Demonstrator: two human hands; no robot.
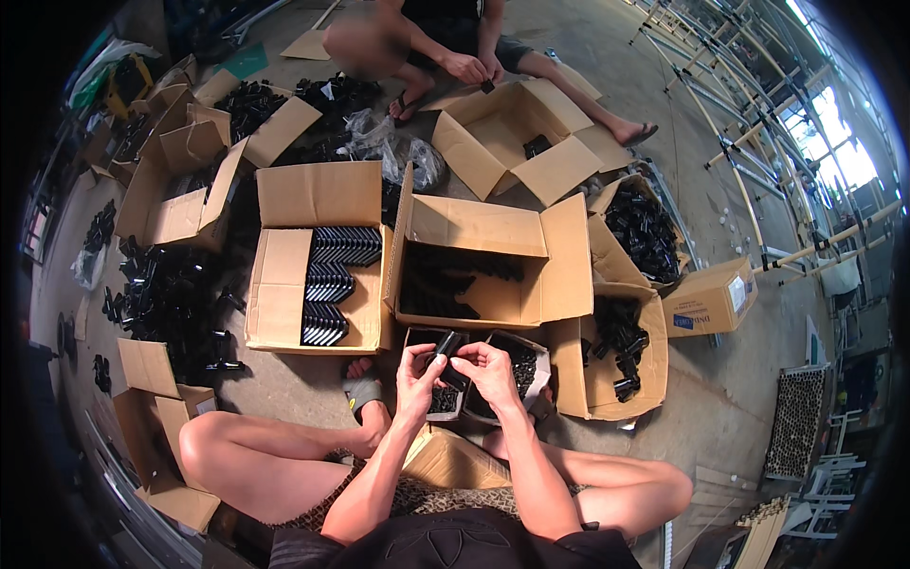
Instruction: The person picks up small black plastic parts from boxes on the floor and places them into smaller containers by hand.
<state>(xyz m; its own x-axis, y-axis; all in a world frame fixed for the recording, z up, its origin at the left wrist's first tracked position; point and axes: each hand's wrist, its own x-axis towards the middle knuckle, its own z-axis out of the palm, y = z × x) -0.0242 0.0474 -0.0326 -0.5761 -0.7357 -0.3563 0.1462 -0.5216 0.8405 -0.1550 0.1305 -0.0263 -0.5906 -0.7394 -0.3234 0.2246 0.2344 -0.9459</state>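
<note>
In the head view, I have both hands raised in front of the torso, above two small bins. The left hand (417, 376) grasps a short black tubular piece (447, 343) between thumb and fingers, tilted with its upper end leaning right. The right hand (489, 374) brings its bent fingertips against the piece's lower right side; I cannot tell whether they pinch it or something small beside it. Below, the left bin (444, 414) and the right bin (542, 372) contain small dark parts. Just beyond stands a middle carton (567, 251), open, with dark pieces inside. To its left, I see an open carton (275, 275) with neat rows of angled black pieces (325, 324); to the right, another carton (654, 384) holds loose ones. A black heap (171, 299) covers part of the floor (270, 384) at far left. Across from me, another person (445, 28) sits holding a small black part (487, 86) over an open box (553, 180).
</note>
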